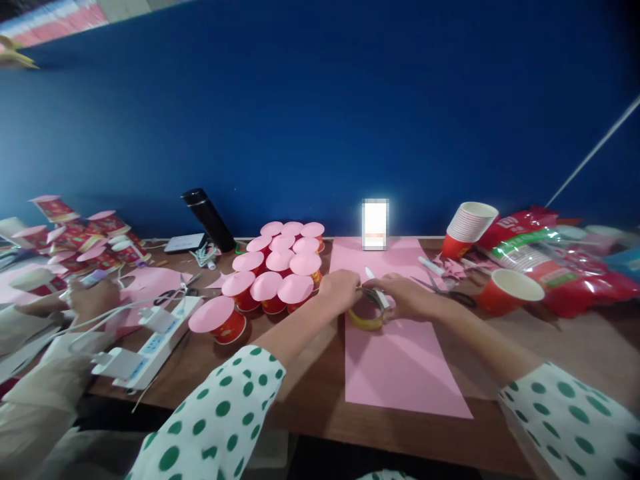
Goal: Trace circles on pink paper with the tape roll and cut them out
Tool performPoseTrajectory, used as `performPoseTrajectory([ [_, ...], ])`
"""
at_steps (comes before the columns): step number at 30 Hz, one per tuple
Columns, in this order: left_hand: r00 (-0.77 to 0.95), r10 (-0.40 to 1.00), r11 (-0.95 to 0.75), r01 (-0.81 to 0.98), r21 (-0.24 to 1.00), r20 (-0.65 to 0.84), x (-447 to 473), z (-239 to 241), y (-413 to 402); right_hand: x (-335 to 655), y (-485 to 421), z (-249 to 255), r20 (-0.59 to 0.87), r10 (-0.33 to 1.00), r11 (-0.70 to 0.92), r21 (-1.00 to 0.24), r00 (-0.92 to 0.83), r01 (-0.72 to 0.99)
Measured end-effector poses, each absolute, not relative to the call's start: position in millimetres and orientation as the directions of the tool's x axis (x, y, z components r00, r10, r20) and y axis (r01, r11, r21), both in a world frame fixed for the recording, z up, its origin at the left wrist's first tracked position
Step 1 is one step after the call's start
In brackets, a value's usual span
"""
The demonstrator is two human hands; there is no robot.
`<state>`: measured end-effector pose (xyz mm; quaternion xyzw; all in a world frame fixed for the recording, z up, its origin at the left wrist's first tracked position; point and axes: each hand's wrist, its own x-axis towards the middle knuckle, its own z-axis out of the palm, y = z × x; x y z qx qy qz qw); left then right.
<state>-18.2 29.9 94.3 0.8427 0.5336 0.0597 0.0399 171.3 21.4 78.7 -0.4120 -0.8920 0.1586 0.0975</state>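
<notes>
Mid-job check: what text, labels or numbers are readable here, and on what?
None can be read.
Red cups: printed pattern, too blurred.
Red bags: white-green label, too blurred.
Bright screen: blanked out.
No print visible on the tape roll in the left hand or the pen in the right hand.

In the middle I count thirteen red cups with pink lids [267, 287], twelve in a bunch and one alone. I see one roll of yellow tape [367, 323], one pink sheet [400, 360], two white pens [376, 288], two scissors [174, 293], one open red cup [507, 290] and one stack of cups [467, 227].
</notes>
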Motion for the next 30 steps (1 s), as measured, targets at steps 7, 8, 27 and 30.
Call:
performPoseTrajectory([
  [7, 0.336, 0.931, -0.356, 0.921, 0.157, 0.143, -22.8, 91.5, -21.7, 168.7, 19.0, 82.5, 0.025, 0.758, 0.61, -0.381, -0.652, 0.695],
  [8, 0.351, 0.925, -0.374, 0.907, 0.192, 0.143, -21.2, 84.8, -37.1, 168.5, 19.2, 82.6, 0.023, 0.752, 0.613, -0.392, -0.659, 0.686],
  [27, 0.31, 0.749, -0.356, 0.934, -0.04, 0.585, 15.8, -2.1, -78.0, 168.6, 29.3, 74.4, -0.064, 0.747, 0.606, -0.342, -0.661, 0.718],
  [30, 0.304, 0.752, -0.362, 0.932, -0.018, 0.584, 15.6, -1.4, -80.5, 168.0, 28.8, 75.5, -0.077, 0.755, 0.597, -0.329, -0.651, 0.731],
])
